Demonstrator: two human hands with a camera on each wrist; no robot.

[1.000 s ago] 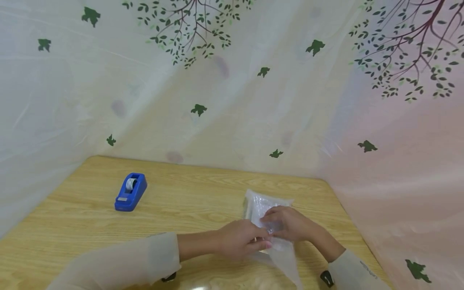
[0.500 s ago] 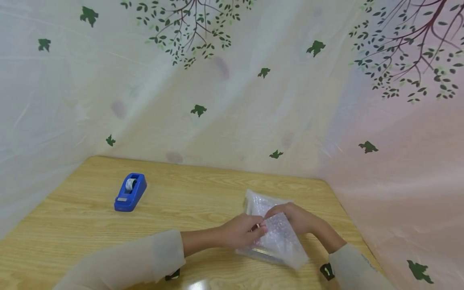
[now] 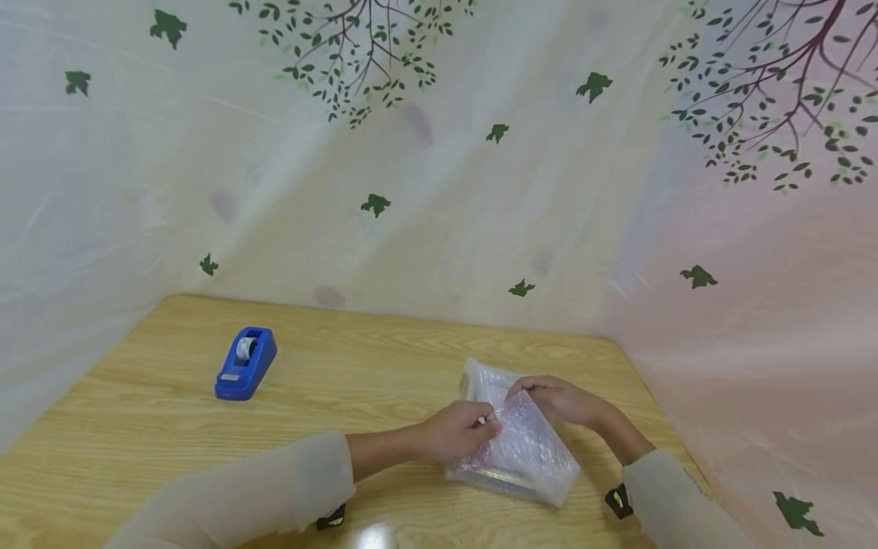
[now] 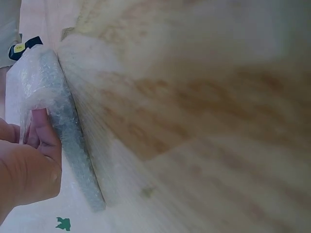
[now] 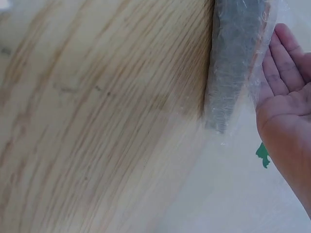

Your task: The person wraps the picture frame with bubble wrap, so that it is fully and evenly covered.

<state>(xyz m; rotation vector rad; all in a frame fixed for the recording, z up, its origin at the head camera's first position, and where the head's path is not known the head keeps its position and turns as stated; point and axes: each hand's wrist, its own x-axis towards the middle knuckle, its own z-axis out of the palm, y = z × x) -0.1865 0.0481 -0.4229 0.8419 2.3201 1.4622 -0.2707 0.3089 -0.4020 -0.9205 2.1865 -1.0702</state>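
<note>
A flat, framed-looking item wrapped in clear bubble wrap (image 3: 531, 446) lies on the table, a gold-toned edge showing through at the front. My left hand (image 3: 456, 432) pinches the wrap near the middle of its upper face, thumb and forefinger together. In the left wrist view this hand (image 4: 34, 165) is beside the package (image 4: 73, 145). Extended fingers of my right hand (image 3: 565, 400) touch the upper right part of the wrap, partly hidden by a folded flap. The right wrist view shows its palm and fairly straight fingers (image 5: 286, 68) along the side of the package (image 5: 231, 63).
A blue tape dispenser (image 3: 245, 364) with a roll in it stands at the left on the wooden table (image 3: 343, 358). A pale curtain (image 3: 439, 191) printed with leaves and branches surrounds the table's back and sides. Dark straps (image 3: 619, 501) show at the cuffs.
The hanging flap of bubble wrap has been folded up over the package and now lies flatter. The left hand has shifted slightly left, and the right hand has drawn back toward the upper right.
</note>
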